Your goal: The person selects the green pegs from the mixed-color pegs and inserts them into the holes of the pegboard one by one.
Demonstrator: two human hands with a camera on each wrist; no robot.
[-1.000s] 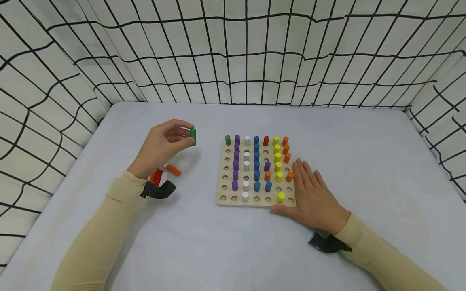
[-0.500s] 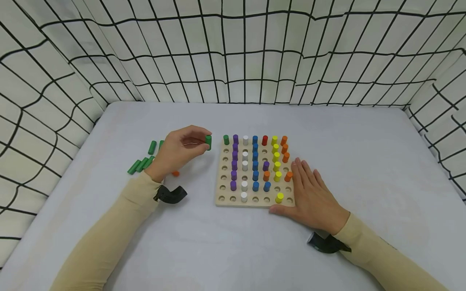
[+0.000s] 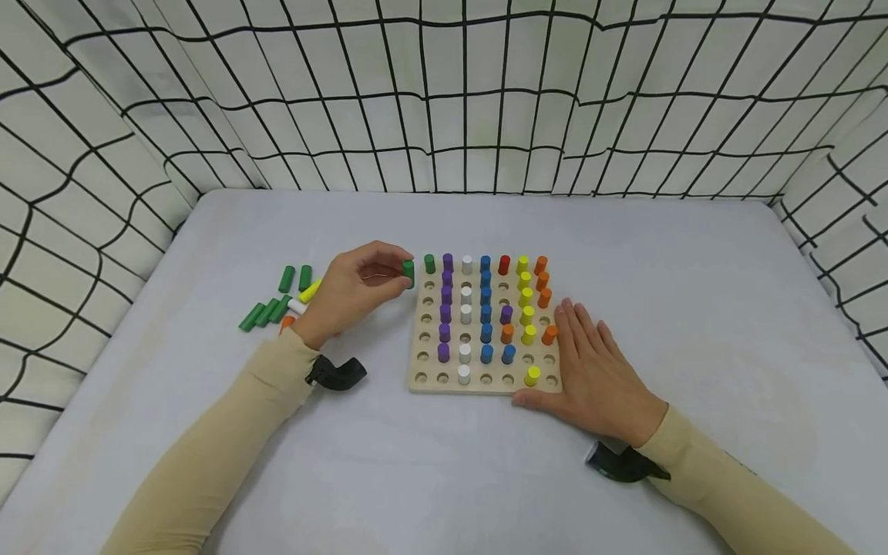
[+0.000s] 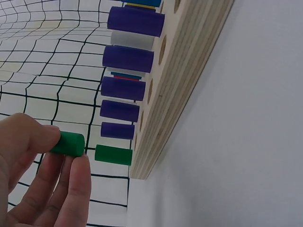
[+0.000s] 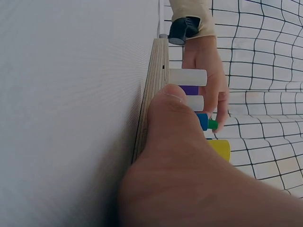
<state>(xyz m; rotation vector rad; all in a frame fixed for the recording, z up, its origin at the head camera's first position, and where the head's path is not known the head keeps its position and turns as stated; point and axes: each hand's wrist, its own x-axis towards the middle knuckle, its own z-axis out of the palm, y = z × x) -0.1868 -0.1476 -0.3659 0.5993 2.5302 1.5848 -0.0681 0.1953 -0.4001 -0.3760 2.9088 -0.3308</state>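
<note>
The left hand [image 3: 355, 291] is pinching a green peg [image 4: 72, 144] between thumb and fingertips, holding it upright near a standing peg [image 3: 429, 264] at the far left corner of the board [image 3: 432, 367]. The right hand [image 3: 602, 379] is resting with straight fingers along the right edge, its thumb touching the near edge.

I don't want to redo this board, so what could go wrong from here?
The left hand pinches a green peg between thumb and fingertips, so it might slip and drop. That peg is close to the seated green peg, which it could knock. Loose pegs lie near the left sleeve, which might brush and roll them.
</note>
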